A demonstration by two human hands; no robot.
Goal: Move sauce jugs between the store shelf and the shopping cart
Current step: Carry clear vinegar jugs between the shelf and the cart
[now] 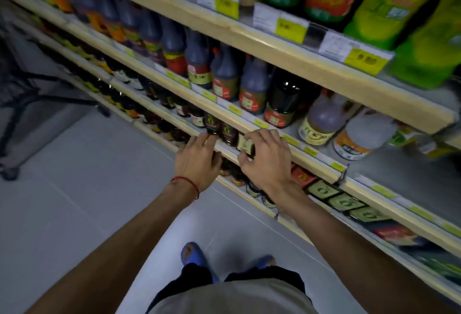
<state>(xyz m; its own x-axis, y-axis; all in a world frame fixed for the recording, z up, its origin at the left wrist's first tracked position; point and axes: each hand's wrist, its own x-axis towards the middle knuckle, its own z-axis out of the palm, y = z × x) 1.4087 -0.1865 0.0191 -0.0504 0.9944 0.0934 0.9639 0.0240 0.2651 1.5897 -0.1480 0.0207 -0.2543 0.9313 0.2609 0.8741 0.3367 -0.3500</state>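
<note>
Dark sauce jugs (284,99) stand in a row on the middle shelf (249,119), with paler jugs (321,119) to their right. Both hands reach to the shelf below, where small dark bottles (228,131) stand. My left hand (197,161), a red string at its wrist, has its fingers spread over the shelf edge. My right hand (267,159) curls its fingers around a dark bottle with a pale label (245,142); whether the grip is closed I cannot tell. The shopping cart (17,84) is a dark frame at the far left.
Green and red bottles (389,2) fill the top shelf behind yellow price tags. Flat boxed goods (344,201) lie on the lower shelf at right. Pale floor tiles (87,176) spread between the shelf and the cart. My blue shoes (194,256) show below.
</note>
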